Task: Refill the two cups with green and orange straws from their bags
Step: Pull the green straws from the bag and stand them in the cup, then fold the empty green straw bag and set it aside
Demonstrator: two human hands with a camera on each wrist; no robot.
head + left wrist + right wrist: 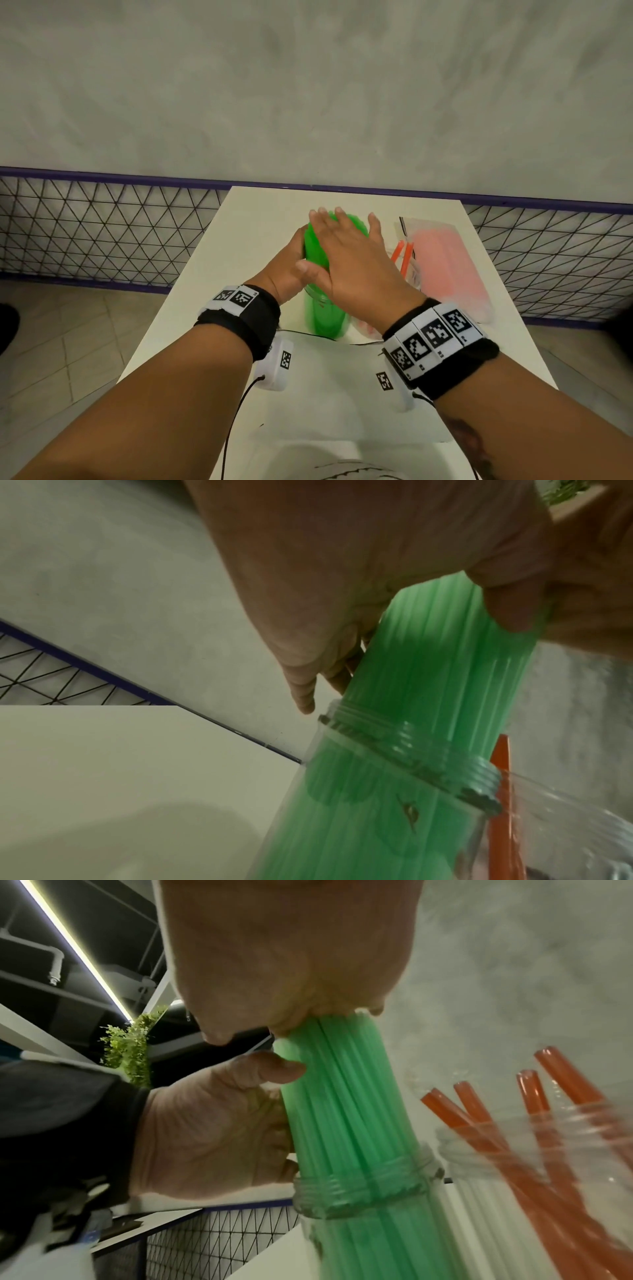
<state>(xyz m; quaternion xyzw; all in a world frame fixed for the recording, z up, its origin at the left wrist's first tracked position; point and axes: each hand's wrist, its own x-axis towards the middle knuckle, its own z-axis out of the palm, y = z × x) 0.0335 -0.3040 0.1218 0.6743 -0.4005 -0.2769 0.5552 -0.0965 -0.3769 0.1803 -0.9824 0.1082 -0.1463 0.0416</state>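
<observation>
Green straws (317, 246) in cup (323, 315), between hands.

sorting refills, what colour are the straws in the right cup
Orange straws; the right wrist view shows them best.

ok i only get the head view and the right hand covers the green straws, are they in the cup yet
observer: yes, the right wrist view shows the green straws standing down through the threaded rim of the clear cup.
operator: what's the left hand doing
observer: the left hand grips the bundle just above that rim, thumb curled round it.
operator: how many orange ones in the other cup
observer: four orange straws lean in the second cup.
</observation>
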